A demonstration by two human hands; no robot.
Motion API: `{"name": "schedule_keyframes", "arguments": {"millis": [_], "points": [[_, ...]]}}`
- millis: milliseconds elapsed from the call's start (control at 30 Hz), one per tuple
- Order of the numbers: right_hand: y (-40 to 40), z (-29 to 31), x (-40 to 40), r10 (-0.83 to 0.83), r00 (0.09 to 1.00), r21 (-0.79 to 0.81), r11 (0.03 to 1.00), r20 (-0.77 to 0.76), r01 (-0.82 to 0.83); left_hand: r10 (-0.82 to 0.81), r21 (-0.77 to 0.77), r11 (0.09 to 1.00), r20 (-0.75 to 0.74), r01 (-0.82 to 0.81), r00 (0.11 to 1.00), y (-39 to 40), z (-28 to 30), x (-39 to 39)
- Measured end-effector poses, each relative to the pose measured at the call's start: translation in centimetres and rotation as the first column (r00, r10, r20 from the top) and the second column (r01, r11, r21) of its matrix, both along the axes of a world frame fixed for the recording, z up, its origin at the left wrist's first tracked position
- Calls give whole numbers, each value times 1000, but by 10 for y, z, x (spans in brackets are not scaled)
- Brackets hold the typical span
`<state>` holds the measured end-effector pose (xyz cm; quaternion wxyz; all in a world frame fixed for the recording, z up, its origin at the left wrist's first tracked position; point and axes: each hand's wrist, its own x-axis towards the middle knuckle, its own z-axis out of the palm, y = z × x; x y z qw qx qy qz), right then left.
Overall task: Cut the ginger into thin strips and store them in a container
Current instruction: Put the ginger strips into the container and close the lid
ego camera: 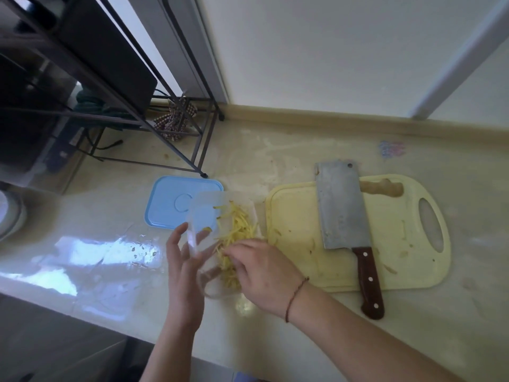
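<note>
Both hands work at the clear plastic container (220,238), which sits on the pale glossy counter (316,150) between the light blue rectangular lid (170,202) and the pale yellow plastic cutting board (297,244). Our left hand (183,267) braces the container's near-left wall with fingers spread and nearly straight; we judge this keeps the light box from sliding. Our right hand (259,271) reaches in from the board side, fingertips bunched low over the heap of thin yellow ginger strips (237,230), apparently dropping or pressing them down. Whether it pinches any strips we cannot tell; the fingertips are blurred and turned away.

Strips lie inside the container, most along its right half. A few stray slivers remain scattered on the board.

Lid lies flat, just behind and left of the container and overlapped by it in view, presumably handy for closing. The steel cleaver with dark red-brown riveted handle (344,210) rests flat on the board, handle overhanging the near edge, parked clear of the hands. An uncut tan ginger piece (382,190) lies at the board's far edge, partly hidden by the blade.

Container walls are hard to trace: transparent and motion-blurred. Its near corner disappears behind the right hand. A black metal rack (154,111) stands at the far left; its contents are too dark to identify.
</note>
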<state>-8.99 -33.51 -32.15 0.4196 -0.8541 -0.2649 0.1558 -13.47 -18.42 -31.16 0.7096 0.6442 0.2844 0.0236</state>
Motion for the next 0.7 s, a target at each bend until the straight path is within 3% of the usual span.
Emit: {"name": "schedule_keyframes", "arguments": {"millis": [100, 167, 300, 367, 433, 500, 567, 633, 700], "points": [[-20, -1, -4, -151, 988, 220, 965, 36, 139, 47, -62, 997, 16, -46, 999, 7, -9, 2], [-31, -10, -6, -216, 968, 282, 943, 125, 174, 28, -105, 994, 40, -23, 999, 9, -16, 1], [-20, -35, -23, -38, 939, 96, 995, 341, 5, 21, -108, 994, 53, -15, 998, 10, -24, -2], [-15, -43, -29, 53, 899, 17, 998, 435, -68, 34, -17, 999, 41, -33, 999, 12, -26, -4], [-20, -43, -27, 56, 878, 54, 994, 475, -92, -15, 134, 991, 30, 10, 999, 15, -25, -8], [-31, -38, -24, -48, 919, 190, 981, 391, -29, -65, 253, 966, 15, 59, 998, 16, -24, -11], [-40, -32, -22, -233, 945, 279, 946, 229, 165, -88, 306, 948, 7, 82, 996, 17, -23, -13], [-42, -28, -22, -380, 925, 274, 891, 15, 362, -102, 348, 933, 0, 96, 995, 16, -23, -16], [-41, -23, -22, -369, 917, 226, 890, -152, 396, -71, 343, 937, -14, 71, 997, 14, -25, -19]]}}
